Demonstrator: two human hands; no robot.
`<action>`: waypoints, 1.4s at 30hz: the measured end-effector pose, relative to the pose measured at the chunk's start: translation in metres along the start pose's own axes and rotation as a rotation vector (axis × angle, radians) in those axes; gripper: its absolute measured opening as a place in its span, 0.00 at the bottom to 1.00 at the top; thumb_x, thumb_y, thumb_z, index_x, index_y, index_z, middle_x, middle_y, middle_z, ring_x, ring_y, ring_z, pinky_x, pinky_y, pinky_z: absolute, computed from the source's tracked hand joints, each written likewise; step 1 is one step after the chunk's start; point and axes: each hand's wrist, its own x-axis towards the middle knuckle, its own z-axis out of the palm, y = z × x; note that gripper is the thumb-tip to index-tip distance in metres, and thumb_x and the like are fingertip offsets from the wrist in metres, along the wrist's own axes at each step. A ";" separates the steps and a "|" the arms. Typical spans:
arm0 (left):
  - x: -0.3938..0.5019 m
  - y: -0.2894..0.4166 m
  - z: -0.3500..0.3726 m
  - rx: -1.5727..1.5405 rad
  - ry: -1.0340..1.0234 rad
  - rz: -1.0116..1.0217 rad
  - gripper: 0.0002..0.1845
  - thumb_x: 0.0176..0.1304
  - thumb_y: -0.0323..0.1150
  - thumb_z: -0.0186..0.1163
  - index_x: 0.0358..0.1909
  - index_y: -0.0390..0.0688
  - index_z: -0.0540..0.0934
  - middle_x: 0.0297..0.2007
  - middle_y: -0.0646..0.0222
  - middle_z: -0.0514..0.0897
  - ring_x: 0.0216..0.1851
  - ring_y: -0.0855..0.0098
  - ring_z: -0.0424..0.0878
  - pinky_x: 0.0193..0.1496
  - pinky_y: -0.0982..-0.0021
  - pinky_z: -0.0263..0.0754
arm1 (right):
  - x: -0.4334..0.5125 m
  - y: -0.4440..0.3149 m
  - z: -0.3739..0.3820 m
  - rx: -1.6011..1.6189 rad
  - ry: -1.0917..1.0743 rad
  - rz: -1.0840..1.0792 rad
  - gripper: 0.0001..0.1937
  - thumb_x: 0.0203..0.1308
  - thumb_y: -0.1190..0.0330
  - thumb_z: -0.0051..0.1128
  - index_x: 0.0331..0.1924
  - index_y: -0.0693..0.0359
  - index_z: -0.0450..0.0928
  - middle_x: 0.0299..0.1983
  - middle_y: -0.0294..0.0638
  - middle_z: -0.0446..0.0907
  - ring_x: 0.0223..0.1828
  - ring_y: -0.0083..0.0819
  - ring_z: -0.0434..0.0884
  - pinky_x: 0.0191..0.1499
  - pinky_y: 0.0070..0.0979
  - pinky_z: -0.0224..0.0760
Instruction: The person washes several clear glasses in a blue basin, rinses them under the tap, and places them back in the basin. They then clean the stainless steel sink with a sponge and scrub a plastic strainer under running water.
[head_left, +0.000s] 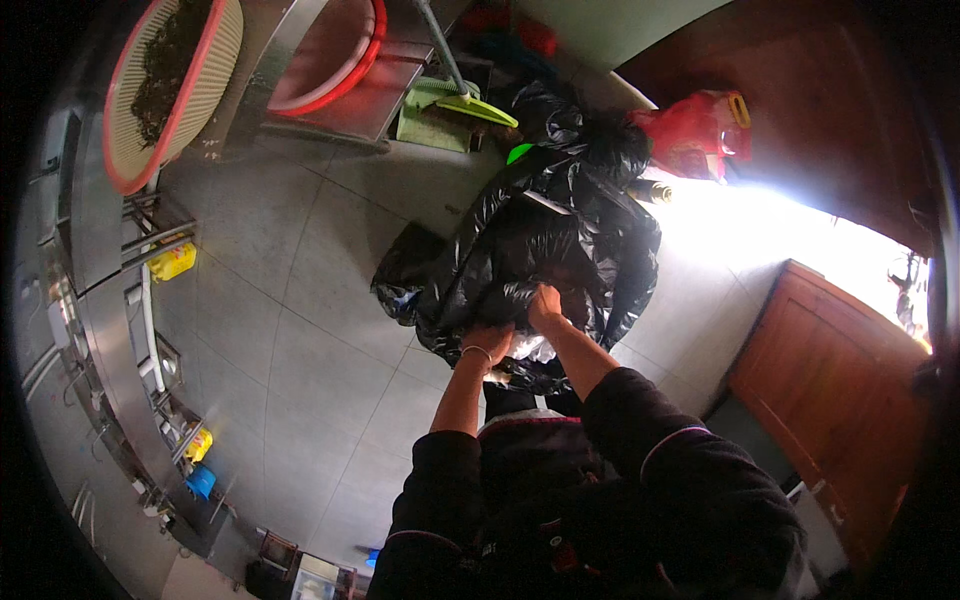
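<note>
A large black plastic bag (517, 232), bulging and creased, stands on the tiled floor in front of me. My left hand (489, 343), with a thin bracelet at its wrist, grips the near edge of the bag on the left. Closed on the bag's plastic a little farther up and to the right is my right hand (546, 306). White crumpled material (531, 347) shows in the opening between my wrists. The fingertips of both hands are partly hidden in the folds.
Beyond the bag are a green dustpan (435, 112), a broom (476, 109) and a red plastic container (697, 135). A basket (217, 82) and a red-rimmed basin (367, 60) stand upper left. A wooden door (817, 375) is at the right, beside a bright doorway.
</note>
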 end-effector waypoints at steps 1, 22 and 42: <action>0.007 -0.003 0.002 0.019 -0.049 -0.025 0.29 0.62 0.54 0.34 0.56 0.48 0.70 0.55 0.58 0.72 0.55 0.54 0.70 0.61 0.58 0.59 | 0.003 -0.002 0.000 -0.007 -0.006 0.016 0.04 0.41 0.73 0.56 0.23 0.62 0.81 0.28 0.50 0.80 0.36 0.44 0.81 0.39 0.33 0.74; -0.069 -0.007 0.003 0.153 0.427 0.035 0.22 0.58 0.45 0.49 0.55 0.52 0.70 0.58 0.53 0.66 0.60 0.51 0.61 0.59 0.46 0.55 | 0.004 -0.013 0.006 -0.169 -0.252 -0.122 0.16 0.45 0.62 0.55 0.39 0.61 0.80 0.40 0.49 0.80 0.45 0.43 0.79 0.45 0.34 0.74; -0.223 -0.065 -0.194 -0.767 1.167 -0.133 0.27 0.54 0.58 0.54 0.22 0.40 0.78 0.20 0.67 0.82 0.22 0.74 0.78 0.25 0.75 0.68 | -0.197 0.028 -0.146 0.319 0.290 -0.241 0.15 0.51 0.63 0.51 0.43 0.56 0.78 0.32 0.55 0.78 0.35 0.51 0.78 0.36 0.40 0.71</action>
